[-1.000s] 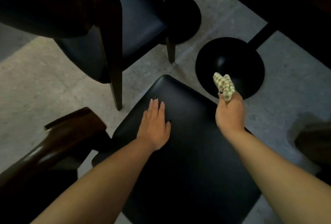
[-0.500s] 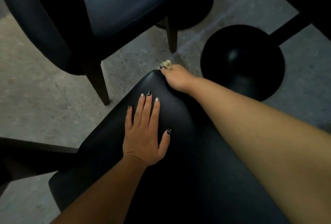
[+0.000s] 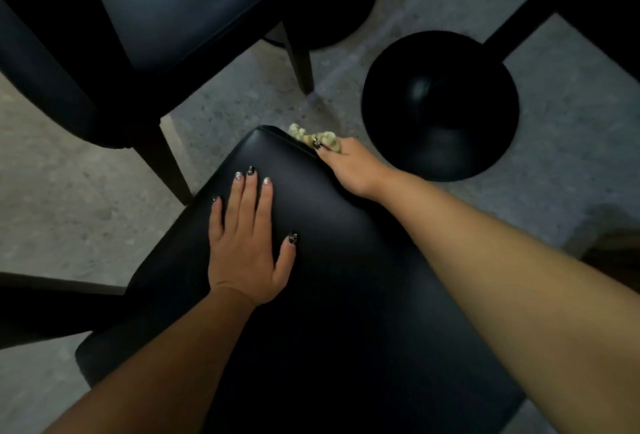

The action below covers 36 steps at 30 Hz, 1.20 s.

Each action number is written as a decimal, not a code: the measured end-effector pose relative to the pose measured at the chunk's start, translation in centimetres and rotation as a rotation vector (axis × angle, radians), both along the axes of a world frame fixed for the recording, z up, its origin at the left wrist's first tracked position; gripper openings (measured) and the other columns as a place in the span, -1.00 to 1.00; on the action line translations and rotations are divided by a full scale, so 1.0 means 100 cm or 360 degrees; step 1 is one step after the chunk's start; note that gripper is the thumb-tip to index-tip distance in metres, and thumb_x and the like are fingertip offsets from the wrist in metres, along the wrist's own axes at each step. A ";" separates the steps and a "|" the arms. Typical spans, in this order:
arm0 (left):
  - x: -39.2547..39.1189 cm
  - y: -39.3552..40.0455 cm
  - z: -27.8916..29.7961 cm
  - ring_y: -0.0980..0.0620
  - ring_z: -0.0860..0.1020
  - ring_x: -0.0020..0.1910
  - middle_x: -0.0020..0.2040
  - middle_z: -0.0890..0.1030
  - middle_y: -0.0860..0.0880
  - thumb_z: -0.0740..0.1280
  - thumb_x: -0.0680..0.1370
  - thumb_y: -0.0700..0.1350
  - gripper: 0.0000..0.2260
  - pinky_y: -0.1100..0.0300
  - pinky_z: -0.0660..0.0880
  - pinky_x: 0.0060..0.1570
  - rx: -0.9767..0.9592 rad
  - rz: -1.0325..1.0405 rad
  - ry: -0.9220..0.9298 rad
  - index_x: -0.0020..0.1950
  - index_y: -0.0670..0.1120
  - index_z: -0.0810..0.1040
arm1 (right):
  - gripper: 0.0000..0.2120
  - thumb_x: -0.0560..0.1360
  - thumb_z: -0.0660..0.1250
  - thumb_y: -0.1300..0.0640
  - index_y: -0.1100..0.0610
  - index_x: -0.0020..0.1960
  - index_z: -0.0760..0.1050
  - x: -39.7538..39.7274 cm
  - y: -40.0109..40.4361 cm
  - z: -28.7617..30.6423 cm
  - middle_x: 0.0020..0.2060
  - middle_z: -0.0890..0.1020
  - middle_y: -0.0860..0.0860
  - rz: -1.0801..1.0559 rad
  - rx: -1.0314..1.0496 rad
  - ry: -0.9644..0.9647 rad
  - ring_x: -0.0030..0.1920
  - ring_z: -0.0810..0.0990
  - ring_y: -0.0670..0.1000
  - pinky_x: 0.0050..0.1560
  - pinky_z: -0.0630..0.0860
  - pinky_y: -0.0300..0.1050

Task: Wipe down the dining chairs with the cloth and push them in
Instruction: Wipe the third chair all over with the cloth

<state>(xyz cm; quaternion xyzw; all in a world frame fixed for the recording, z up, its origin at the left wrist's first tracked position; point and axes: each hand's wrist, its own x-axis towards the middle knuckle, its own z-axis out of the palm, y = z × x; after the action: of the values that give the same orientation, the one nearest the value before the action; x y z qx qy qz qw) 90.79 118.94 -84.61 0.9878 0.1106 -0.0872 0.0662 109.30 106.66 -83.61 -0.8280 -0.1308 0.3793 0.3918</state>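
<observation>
My left hand (image 3: 247,243) lies flat, fingers spread, on the black chair seat (image 3: 346,312). My right hand (image 3: 349,165) pinches the bunched pale cloth (image 3: 311,135) against the seat's far edge, near its far corner. A round black table base (image 3: 440,104) stands just beyond the seat.

A black cushioned chair seat (image 3: 346,295) lies under the flat left hand (image 3: 247,246); a pale bunched cloth (image 3: 311,137) sits in the right hand (image 3: 349,166) at its far corner.
</observation>
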 end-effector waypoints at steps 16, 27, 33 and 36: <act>-0.001 -0.021 0.012 -0.14 -0.10 0.59 0.60 -0.02 -0.22 -0.05 0.60 0.09 -0.36 -0.28 -0.06 0.50 -0.0022 -0.0037 -0.0019 0.58 -0.25 0.04 | -0.82 0.62 0.17 0.07 0.06 -0.11 0.47 -0.077 -0.195 0.014 -0.14 0.58 0.07 -0.0198 -0.0390 0.0024 -0.06 0.55 0.09 -0.08 0.42 -0.11; -0.009 -0.179 0.015 -0.16 -0.21 0.58 0.61 -0.06 -0.18 -0.09 0.60 0.21 -0.33 -0.35 -0.17 0.46 -0.0014 -0.0531 0.0188 0.60 -0.14 -0.07 | -0.73 0.63 0.16 0.14 0.23 0.20 0.53 -0.167 -0.294 0.028 0.00 0.59 0.09 -0.0890 -0.0452 0.0068 0.05 0.54 0.06 0.03 0.38 -0.22; -0.013 -0.157 0.022 -0.08 -0.27 0.57 0.61 -0.16 -0.15 -0.13 0.60 0.20 -0.34 -0.14 -0.22 0.50 -0.0190 -0.0516 0.0195 0.62 -0.11 -0.11 | -0.74 0.64 0.13 0.15 0.27 0.16 0.52 -0.182 -0.292 0.030 -0.07 0.55 0.12 -0.1410 -0.0477 0.0138 -0.05 0.51 0.09 -0.03 0.38 -0.14; -0.027 -0.124 0.025 -0.08 -0.30 0.56 0.60 -0.23 -0.16 -0.05 0.62 0.18 -0.34 -0.11 -0.19 0.52 -0.0225 -0.0298 0.0200 0.61 -0.13 -0.15 | -0.71 0.64 0.14 0.13 0.30 0.19 0.51 -0.198 -0.291 0.029 0.05 0.59 0.21 -0.1681 -0.0494 0.0256 0.04 0.54 0.19 0.09 0.47 0.02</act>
<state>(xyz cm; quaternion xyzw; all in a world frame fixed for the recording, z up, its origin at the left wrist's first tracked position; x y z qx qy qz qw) 88.04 106.56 -82.11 0.9793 0.0154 -0.1622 0.1201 89.54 77.51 -80.70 -0.7975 0.3896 0.2082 0.4109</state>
